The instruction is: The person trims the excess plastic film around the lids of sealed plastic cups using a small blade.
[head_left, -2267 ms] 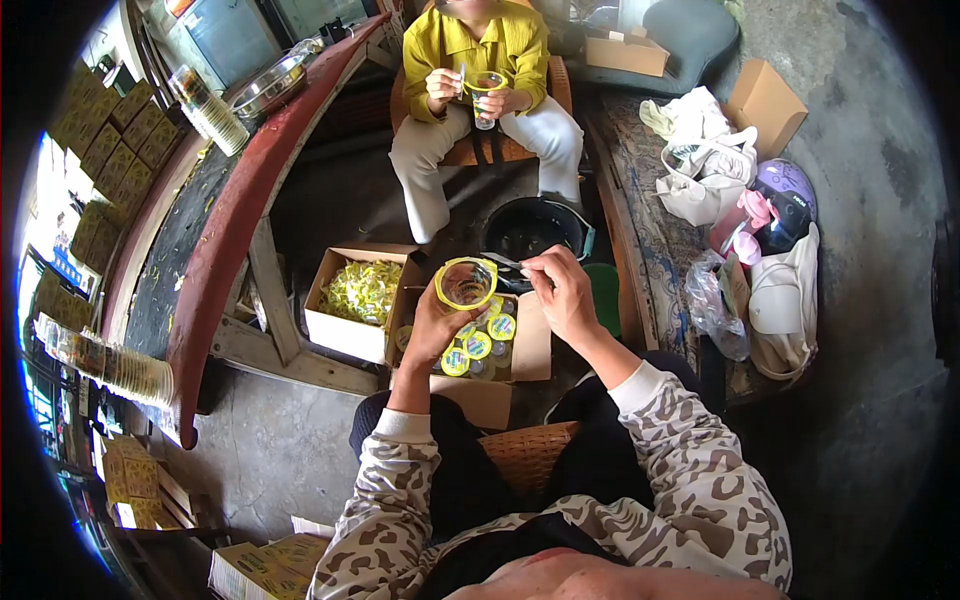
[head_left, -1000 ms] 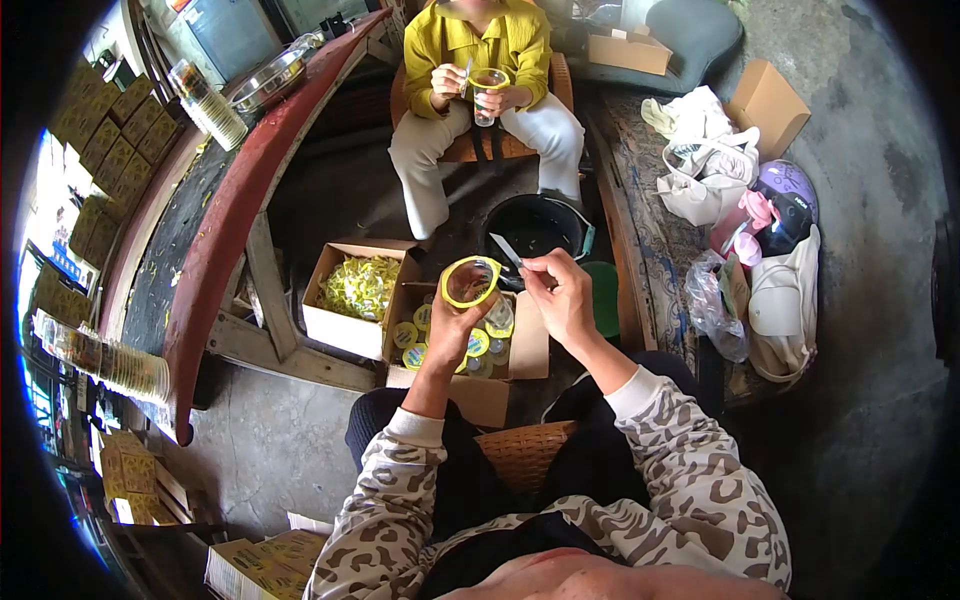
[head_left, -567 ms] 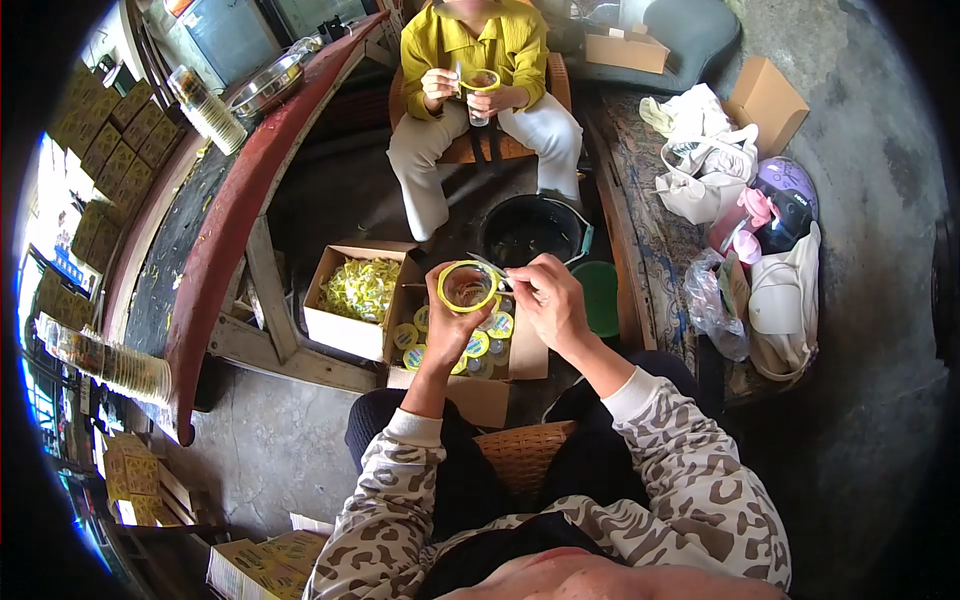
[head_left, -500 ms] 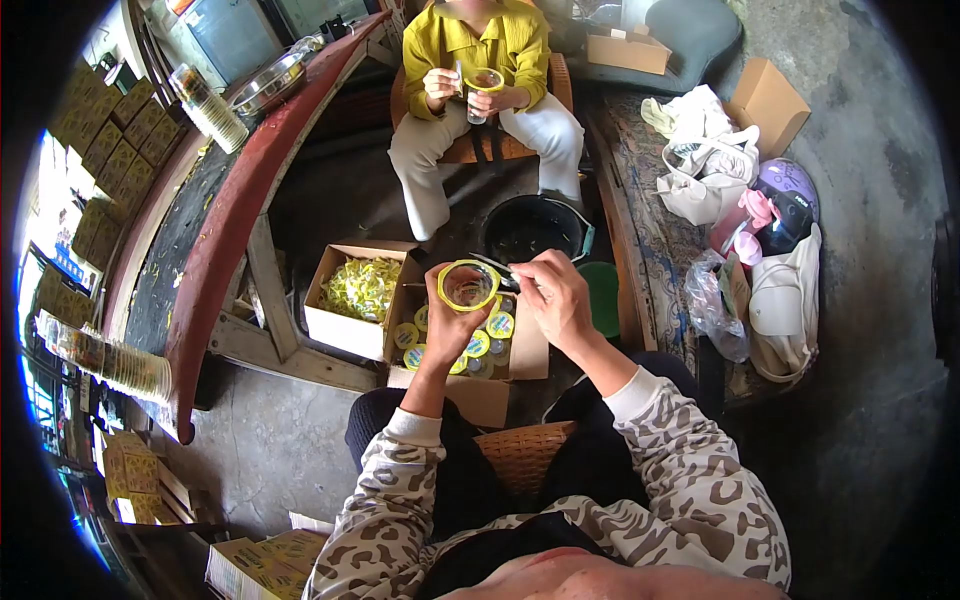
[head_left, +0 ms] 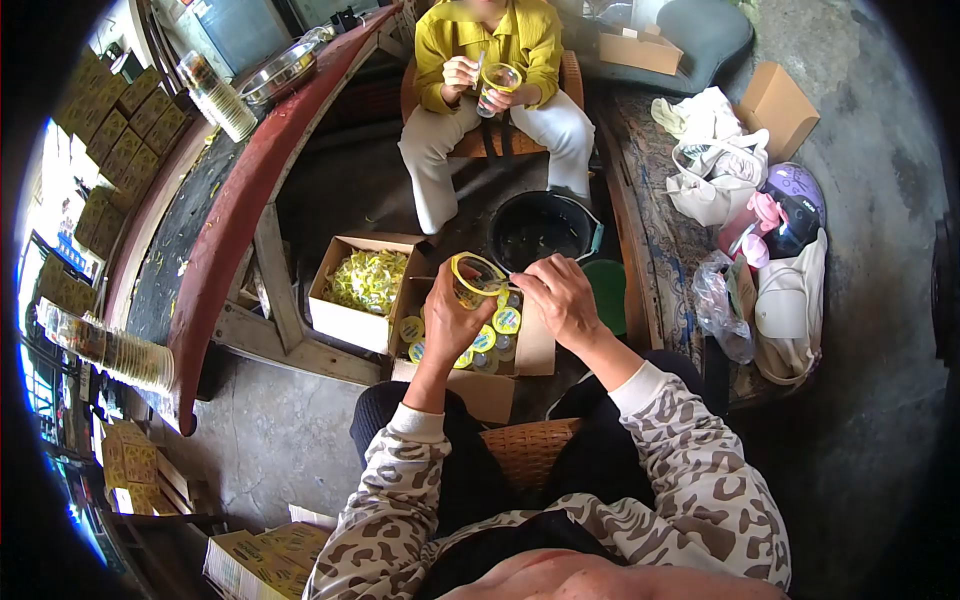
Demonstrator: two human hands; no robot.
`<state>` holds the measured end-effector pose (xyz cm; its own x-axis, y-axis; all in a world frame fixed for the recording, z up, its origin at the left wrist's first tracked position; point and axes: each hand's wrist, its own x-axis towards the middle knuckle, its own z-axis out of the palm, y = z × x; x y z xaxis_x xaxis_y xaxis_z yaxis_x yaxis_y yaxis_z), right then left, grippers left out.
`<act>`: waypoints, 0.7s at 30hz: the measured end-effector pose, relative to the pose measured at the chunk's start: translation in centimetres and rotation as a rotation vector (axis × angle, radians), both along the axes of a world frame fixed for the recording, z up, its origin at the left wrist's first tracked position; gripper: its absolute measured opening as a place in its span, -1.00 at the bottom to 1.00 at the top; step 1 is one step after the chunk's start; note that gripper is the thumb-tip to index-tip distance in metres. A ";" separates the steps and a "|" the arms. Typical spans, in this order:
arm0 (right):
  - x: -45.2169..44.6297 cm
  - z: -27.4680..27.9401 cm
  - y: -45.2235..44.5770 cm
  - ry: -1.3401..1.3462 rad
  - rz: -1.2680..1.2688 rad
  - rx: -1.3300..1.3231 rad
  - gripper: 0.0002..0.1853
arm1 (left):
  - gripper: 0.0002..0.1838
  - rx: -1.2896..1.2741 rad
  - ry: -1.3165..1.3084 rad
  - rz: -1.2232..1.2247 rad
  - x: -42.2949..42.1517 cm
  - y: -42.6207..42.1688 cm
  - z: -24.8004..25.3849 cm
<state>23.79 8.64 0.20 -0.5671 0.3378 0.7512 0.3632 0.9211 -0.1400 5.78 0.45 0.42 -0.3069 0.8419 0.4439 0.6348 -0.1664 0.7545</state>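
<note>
My left hand (head_left: 450, 322) is wrapped round a clear plastic cup (head_left: 478, 277) with a yellow rim, its mouth tilted toward the right. At the right side of that rim, my right hand (head_left: 564, 302) is closed in a pinch on a thin, blade-like tool (head_left: 512, 274), mostly hidden by the fingers. Below both hands, an open cardboard box (head_left: 537, 348) contains several cups with printed yellow lids (head_left: 506, 320). To its left, another cardboard box (head_left: 345, 320) is filled with yellow strips (head_left: 365, 282).
Opposite me sits a person (head_left: 487, 60) holding a similar cup and a thin tool. A black bucket (head_left: 540, 228) and a green tub (head_left: 606, 295) stand beyond my right hand. Left is a red-edged bench (head_left: 225, 190) with stacked cups (head_left: 215, 97); bags (head_left: 710, 165) lie at right.
The cup in my left hand has tilted so its mouth turns toward the right. My right hand has shifted slightly right and down, still at the rim. The whole view has moved a little.
</note>
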 end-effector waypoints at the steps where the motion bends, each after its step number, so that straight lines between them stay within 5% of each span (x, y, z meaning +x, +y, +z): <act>1: -0.1 -0.1 0.0 -0.015 0.000 0.035 -0.71 | -0.52 -0.012 0.009 0.010 0.0 0.0 -0.1; 10: -0.6 -1.2 -0.4 -0.115 0.023 0.101 -0.72 | -0.56 -0.135 -0.010 -0.032 -1.1 -0.6 -0.4; 21: -0.6 -1.0 -0.3 -0.069 0.026 0.115 -0.76 | -0.52 -0.254 -0.533 -0.394 -2.4 -0.3 -1.2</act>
<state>23.16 8.32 -0.80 -0.6265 0.2356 0.7430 0.3437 0.9391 -0.0080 3.36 0.13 -0.75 -0.0790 0.9925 0.0934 0.0974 -0.0856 0.9916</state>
